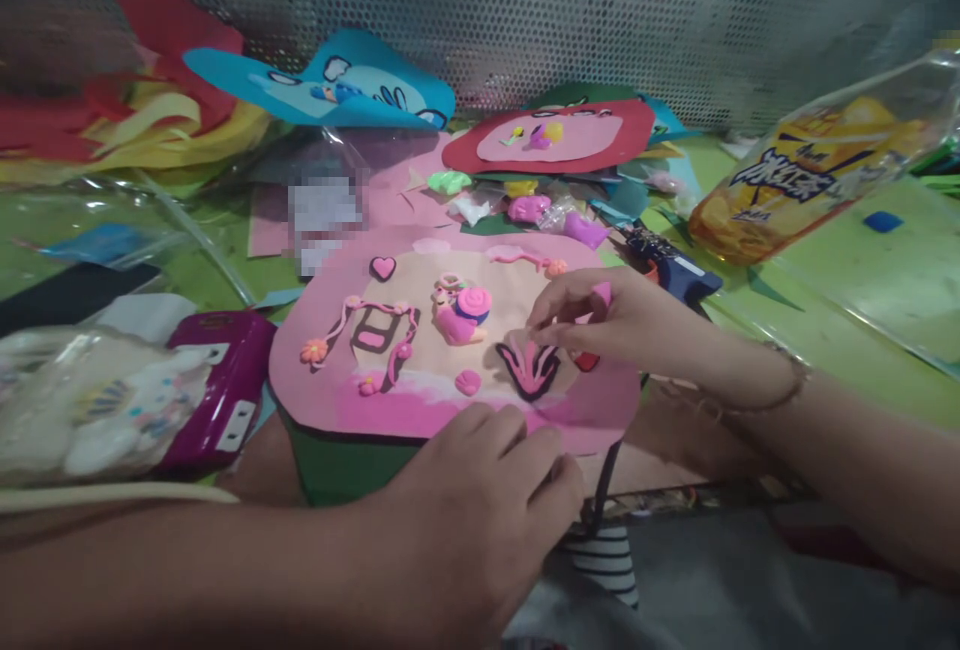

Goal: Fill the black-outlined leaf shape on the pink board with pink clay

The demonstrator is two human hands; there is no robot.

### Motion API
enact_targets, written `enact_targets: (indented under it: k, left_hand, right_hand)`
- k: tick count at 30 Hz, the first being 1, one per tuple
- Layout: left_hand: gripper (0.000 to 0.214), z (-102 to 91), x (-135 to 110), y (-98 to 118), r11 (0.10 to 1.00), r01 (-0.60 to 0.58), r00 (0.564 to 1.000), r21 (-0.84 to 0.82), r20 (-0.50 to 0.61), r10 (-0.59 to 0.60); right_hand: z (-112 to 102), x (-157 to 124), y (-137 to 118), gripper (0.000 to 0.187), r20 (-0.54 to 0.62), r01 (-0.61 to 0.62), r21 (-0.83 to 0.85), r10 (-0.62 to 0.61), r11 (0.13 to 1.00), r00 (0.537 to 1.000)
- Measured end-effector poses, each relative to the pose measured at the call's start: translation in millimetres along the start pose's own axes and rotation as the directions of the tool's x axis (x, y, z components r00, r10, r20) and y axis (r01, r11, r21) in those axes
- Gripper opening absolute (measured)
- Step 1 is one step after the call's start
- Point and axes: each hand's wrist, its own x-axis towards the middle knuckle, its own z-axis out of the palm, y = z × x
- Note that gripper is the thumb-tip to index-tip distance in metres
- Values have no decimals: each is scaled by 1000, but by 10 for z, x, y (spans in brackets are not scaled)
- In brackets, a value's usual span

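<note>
A rounded pink card (315, 395) with a cream centre carries raised clay shapes, among them a pink snail (459, 315), a heart (383, 268) and a shell (468, 382). My right hand (611, 320) is closed in a pinch above the dark-outlined pink coral shape (529, 367) on the card's right side. A small bit of pink clay (602, 294) shows at its fingers. Curled over the card's near edge, my left hand (487, 490) is closed, its fingertips hidden beneath it. Dark green material (349, 465) shows under the card.
Behind the card lie lumps of coloured clay (529, 208), a red card (637, 135) and a blue card (300, 110). An orange drink bottle (795, 180) leans at right. A magenta case (232, 380) and a clear bag (97, 400) sit left. A perforated metal panel (525, 10) stands behind.
</note>
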Motion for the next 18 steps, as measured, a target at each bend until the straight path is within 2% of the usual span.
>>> enact_targets:
  k: [3,6,9,18]
  left_hand:
    - [19,4,7,19,1000,11,1000,25,15,-12]
    - [21,11,-7,20,1000,8,1000,29,-16,-7]
    - [28,28,-23,10,1000,1,999,16,-51,0]
    - [34,64,0,-9,1000,-24,999,4,-32,24]
  right_hand:
    - [44,-4,23,5,23,61,-125,-59,990,998]
    - [68,1,75,5,47,64,-181,-56,981,997]
    - [80,6,107,5,53,59,-203,-50,977,997]
    - [100,8,89,1,39,40,-205,-32,978,999]
